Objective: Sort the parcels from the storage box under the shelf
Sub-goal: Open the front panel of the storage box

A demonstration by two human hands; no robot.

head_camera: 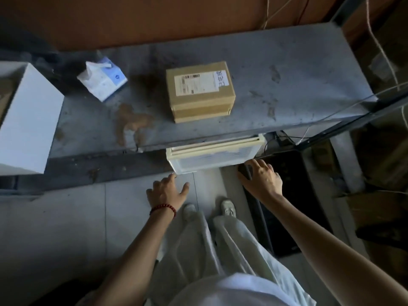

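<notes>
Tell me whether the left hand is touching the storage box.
Cannot tell. In the head view the left hand reaches its index fingertip to a corner of the box, but this one angle shows neither contact nor gap plainly.

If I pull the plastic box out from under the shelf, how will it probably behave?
The plastic box looks rigid, so it should keep its shape. On the smooth floor it will likely slide easily. Its weight is unclear: contents are hidden.
</notes>
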